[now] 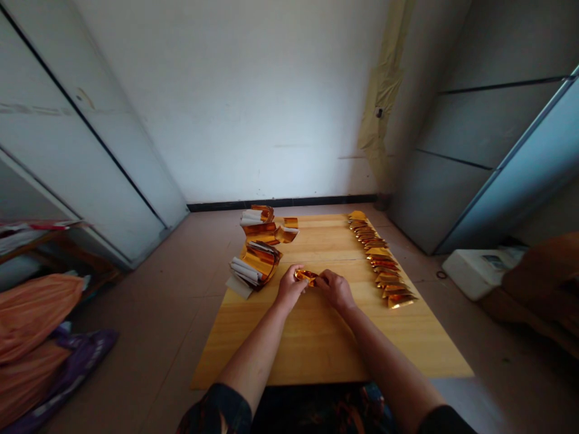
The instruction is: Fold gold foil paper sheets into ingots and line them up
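My left hand point(290, 287) and my right hand point(335, 289) meet over the middle of a low wooden table point(316, 343). Both pinch one small piece of gold foil paper point(306, 276) between their fingertips. Left of my left hand lies a curled stack of gold foil sheets point(254, 265) with white backs. A second, smaller pile point(259, 224) sits further back. Along the right edge runs a row of several folded gold pieces point(379, 260).
A loose gold sheet point(287, 230) lies near the far pile. Orange and purple bags point(40, 337) sit on the floor at left. A white box point(477, 271) rests on the floor at right. White cabinet doors flank both sides.
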{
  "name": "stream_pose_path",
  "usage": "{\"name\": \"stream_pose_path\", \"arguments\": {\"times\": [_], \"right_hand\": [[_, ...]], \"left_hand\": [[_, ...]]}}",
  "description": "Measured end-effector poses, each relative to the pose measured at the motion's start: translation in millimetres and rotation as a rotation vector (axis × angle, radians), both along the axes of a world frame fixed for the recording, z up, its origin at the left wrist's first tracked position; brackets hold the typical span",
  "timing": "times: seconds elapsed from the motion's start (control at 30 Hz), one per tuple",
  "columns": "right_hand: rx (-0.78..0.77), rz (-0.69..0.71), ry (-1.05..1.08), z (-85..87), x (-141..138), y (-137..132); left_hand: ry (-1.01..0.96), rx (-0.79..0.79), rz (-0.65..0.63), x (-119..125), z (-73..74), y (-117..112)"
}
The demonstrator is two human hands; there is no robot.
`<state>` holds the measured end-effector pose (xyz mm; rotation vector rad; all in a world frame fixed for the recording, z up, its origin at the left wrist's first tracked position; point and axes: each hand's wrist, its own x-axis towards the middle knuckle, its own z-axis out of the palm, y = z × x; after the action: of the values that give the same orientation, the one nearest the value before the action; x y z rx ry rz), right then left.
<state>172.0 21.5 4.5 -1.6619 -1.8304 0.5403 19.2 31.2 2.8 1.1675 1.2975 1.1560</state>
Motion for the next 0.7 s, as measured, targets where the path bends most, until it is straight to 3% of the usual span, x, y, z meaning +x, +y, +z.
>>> {"name": "stream_pose_path", "arguments": {"times": [0.2, 0.43, 0.7], "right_hand": [[0.019, -0.032, 0.223, -5.5, 1.9, 0.5], [-0.158, -0.11, 0.737, -1.4, 1.4, 4.4], [-0.102, -0.116, 0.667, -3.5, 8.2, 10.6]], "left_hand": [[-0.094, -0.021, 0.062, 1.0, 3.7, 1.0], [-0.055, 0.048, 0.128, 8.9, -2.6, 5.2], [0.043, 0.09, 0.118, 11.6, -6.3, 7.2]]}}
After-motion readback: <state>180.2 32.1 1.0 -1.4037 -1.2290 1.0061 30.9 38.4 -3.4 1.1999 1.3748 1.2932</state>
